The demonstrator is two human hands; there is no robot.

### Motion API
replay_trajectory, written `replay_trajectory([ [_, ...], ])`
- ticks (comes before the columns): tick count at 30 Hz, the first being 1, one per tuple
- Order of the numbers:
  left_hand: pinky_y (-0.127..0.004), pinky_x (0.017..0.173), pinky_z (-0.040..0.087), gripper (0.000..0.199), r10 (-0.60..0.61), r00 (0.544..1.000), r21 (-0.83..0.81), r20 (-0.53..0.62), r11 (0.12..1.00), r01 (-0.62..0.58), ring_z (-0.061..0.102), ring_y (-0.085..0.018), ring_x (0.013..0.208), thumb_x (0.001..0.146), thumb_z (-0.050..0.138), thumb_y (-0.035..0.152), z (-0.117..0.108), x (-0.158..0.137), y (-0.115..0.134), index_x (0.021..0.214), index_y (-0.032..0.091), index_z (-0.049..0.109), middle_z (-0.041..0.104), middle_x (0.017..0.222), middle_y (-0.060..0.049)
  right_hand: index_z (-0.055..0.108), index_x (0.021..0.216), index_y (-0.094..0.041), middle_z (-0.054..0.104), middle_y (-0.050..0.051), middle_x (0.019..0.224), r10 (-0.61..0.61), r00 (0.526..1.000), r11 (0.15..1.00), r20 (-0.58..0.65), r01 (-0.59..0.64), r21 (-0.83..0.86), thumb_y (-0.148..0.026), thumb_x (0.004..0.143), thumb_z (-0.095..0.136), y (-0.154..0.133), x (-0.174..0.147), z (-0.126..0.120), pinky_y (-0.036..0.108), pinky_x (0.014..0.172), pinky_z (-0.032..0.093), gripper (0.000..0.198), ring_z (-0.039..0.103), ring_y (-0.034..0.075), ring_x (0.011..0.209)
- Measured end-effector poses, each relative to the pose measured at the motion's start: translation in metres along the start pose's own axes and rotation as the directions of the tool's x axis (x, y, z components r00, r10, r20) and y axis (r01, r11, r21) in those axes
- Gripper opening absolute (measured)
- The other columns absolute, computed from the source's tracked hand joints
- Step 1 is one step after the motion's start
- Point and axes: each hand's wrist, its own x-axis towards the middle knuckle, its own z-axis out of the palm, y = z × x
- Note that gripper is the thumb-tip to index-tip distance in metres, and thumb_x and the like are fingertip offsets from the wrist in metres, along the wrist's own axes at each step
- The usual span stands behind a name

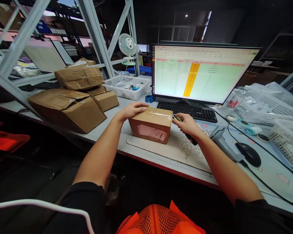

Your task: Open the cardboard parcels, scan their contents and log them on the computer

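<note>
A taped cardboard box (150,125) with a shipping label (152,132) on its near side stands on the desk mat (158,151) in front of me. My left hand (134,110) lies over the box's top left edge, fingers stretched out along it. At the box's right end, my right hand (187,124) is closed around a box cutter (191,139) with a black and yellow body. The cutter's front end is close to the taped right edge; I cannot tell whether the blade touches the tape.
Several cardboard boxes (70,107) are stacked on the left. Behind are a white basket (127,89), a keyboard (185,110) and a monitor (200,74). A barcode scanner (224,143), a black mouse (248,154) and cables lie right, near plastic baskets (288,139).
</note>
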Motion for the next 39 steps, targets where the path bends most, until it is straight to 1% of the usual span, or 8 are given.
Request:
replay_trajectory([
  [9, -0.043, 0.112, 0.048, 0.062, -0.027, 1.000, 0.005, 0.011, 1.000, 0.027, 0.066, -0.032, 0.122, 0.081, 0.074, 0.058, 0.002, -0.001, -0.001, 0.129, 0.020, 0.079, 0.076, 0.132, -0.009, 0.078, 0.114, -0.016, 0.073, 0.006, 0.083, -0.182, 0.982, 0.982, -0.041, 0.179, -0.058, -0.043, 0.098, 0.064, 0.002, -0.030, 0.006, 0.029, 0.065, 0.050, 0.034, 0.065, 0.020, 0.073],
  [19, -0.043, 0.109, 0.049, 0.052, 0.004, 1.000, -0.024, 0.009, 1.000, -0.003, 0.065, -0.033, 0.122, 0.084, 0.073, 0.053, 0.004, 0.001, -0.003, 0.121, 0.018, 0.080, 0.076, 0.127, -0.009, 0.076, 0.121, -0.022, 0.080, 0.006, 0.105, -0.218, 0.975, 0.968, -0.034, 0.211, -0.137, -0.049, 0.098, 0.060, 0.000, -0.068, 0.014, 0.036, 0.084, 0.054, 0.039, 0.073, 0.026, 0.094],
  [23, -0.044, 0.104, 0.053, 0.082, -0.007, 0.993, -0.408, -0.119, 0.912, -0.043, 0.065, -0.034, 0.124, 0.088, 0.063, 0.080, 0.010, -0.018, -0.025, 0.139, 0.016, 0.067, 0.070, 0.136, -0.014, 0.078, 0.123, -0.022, 0.081, 0.009, 0.107, -0.235, 0.967, 0.930, -0.094, 0.196, -0.310, -0.050, 0.096, 0.063, 0.007, -0.055, -0.023, 0.038, 0.084, 0.056, 0.042, 0.075, 0.029, 0.097],
  [26, -0.043, 0.106, 0.054, 0.115, 0.079, 0.990, -0.681, -0.118, 0.719, -0.138, 0.059, -0.037, 0.136, 0.071, 0.067, 0.098, 0.022, -0.040, -0.054, 0.157, 0.024, 0.050, 0.059, 0.154, -0.016, 0.075, 0.133, -0.024, 0.080, 0.010, 0.117, -0.326, 0.938, 0.813, -0.114, 0.217, -0.540, -0.046, 0.097, 0.066, -0.017, -0.034, -0.046, 0.040, 0.085, 0.055, 0.044, 0.074, 0.032, 0.103],
  [28, -0.045, 0.109, 0.053, 0.131, 0.157, 0.986, -0.750, -0.047, 0.647, -0.139, 0.054, -0.041, 0.143, 0.055, 0.074, 0.102, 0.031, -0.052, -0.072, 0.159, 0.027, 0.048, 0.056, 0.158, -0.017, 0.074, 0.137, -0.028, 0.079, 0.009, 0.123, -0.411, 0.912, 0.678, -0.013, 0.296, -0.673, -0.043, 0.100, 0.064, -0.049, -0.017, -0.043, 0.039, 0.082, 0.053, 0.041, 0.073, 0.031, 0.104],
  [30, -0.048, 0.113, 0.050, 0.135, 0.197, 0.980, -0.763, 0.008, 0.635, -0.121, 0.052, -0.044, 0.145, 0.050, 0.079, 0.100, 0.040, -0.060, -0.084, 0.160, 0.027, 0.049, 0.059, 0.155, -0.017, 0.072, 0.139, -0.030, 0.078, 0.009, 0.125, -0.444, 0.887, 0.541, 0.124, 0.376, -0.752, -0.039, 0.104, 0.059, -0.088, 0.000, -0.023, 0.037, 0.077, 0.050, 0.038, 0.073, 0.030, 0.103],
  [34, -0.052, 0.120, 0.042, 0.127, 0.178, 0.984, -0.705, -0.021, 0.695, -0.141, 0.053, -0.044, 0.144, 0.058, 0.097, 0.074, 0.051, -0.062, -0.095, 0.162, 0.023, 0.047, 0.064, 0.150, -0.018, 0.071, 0.136, -0.025, 0.077, 0.013, 0.119, -0.414, 0.830, 0.315, 0.373, 0.515, -0.797, -0.028, 0.108, 0.049, -0.148, 0.033, 0.038, 0.035, 0.074, 0.047, 0.036, 0.074, 0.029, 0.098],
  [39, -0.050, 0.121, 0.041, 0.121, 0.202, 0.977, -0.702, -0.061, 0.687, -0.186, 0.055, -0.041, 0.142, 0.061, 0.100, 0.063, 0.053, -0.055, -0.100, 0.162, 0.020, 0.048, 0.067, 0.145, -0.017, 0.073, 0.129, -0.018, 0.076, 0.018, 0.119, -0.386, 0.793, 0.187, 0.471, 0.567, -0.802, -0.018, 0.107, 0.044, -0.175, 0.053, 0.075, 0.036, 0.079, 0.050, 0.036, 0.074, 0.032, 0.107],
])
